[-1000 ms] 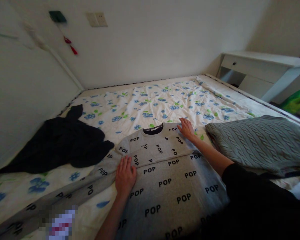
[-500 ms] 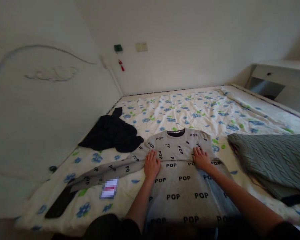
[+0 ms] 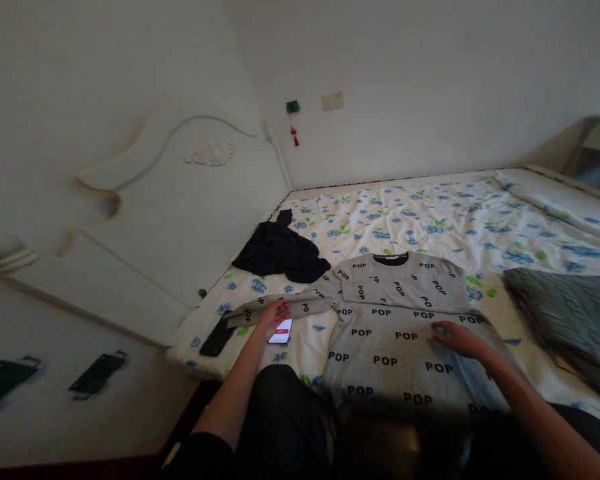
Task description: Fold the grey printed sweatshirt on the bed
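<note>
A grey sweatshirt (image 3: 400,320) printed with "POP" lies flat on the bed, its neck toward the far wall and its left sleeve (image 3: 280,309) stretched out to the left. My left hand (image 3: 273,315) rests on that sleeve, just above a lit phone (image 3: 281,331). My right hand (image 3: 455,337) lies flat, fingers apart, on the sweatshirt's right side. Neither hand grips anything.
A dark garment (image 3: 280,250) is heaped at the bed's far left. A grey-green knitted piece (image 3: 565,313) lies at the right. A second dark phone (image 3: 216,339) lies near the mattress corner. The flowered sheet (image 3: 420,217) stretches to the wall; the headboard (image 3: 190,200) stands at left.
My view has pulled back and swung left. My left hand moved from the sweatshirt's chest out onto the left sleeve by the phone. My right hand slid down the body toward me.
</note>
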The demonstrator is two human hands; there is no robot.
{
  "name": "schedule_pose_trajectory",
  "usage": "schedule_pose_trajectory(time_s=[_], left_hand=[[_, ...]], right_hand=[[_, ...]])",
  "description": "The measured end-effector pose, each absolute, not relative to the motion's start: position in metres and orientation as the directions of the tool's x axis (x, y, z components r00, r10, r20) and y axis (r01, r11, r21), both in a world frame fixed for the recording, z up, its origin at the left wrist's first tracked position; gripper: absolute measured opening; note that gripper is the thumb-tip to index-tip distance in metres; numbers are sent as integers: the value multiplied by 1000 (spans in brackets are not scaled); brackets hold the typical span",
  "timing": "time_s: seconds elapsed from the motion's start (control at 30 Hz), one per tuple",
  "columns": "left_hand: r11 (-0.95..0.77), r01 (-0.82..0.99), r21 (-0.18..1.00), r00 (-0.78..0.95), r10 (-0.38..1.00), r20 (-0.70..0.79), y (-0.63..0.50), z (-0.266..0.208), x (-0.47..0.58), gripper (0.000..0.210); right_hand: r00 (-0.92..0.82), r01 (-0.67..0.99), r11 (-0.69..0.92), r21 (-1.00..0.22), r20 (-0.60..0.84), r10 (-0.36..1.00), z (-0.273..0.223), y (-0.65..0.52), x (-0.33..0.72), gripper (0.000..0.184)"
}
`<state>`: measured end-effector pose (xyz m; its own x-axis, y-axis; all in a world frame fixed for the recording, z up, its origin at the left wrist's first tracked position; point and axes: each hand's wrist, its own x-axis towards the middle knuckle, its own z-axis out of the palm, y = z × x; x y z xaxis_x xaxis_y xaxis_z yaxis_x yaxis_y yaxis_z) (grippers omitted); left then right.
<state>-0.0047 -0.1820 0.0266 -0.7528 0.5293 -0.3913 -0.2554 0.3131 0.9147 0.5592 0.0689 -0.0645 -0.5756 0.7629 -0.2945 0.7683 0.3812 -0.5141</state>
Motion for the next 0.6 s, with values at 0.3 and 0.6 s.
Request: schedule_pose_trajectory(time_s=[0.3,0.6], left_hand=[[210,-430,878,-863,190,-468,-279,54,-44,12],[200,-207,958,-961,144,-237,-197,132,-30,12]], right_hand=[[-622,752,402,-523,-360,695,-51,77,556,54],[-627,749,388,-537,-385,677,-30,96,571,52]])
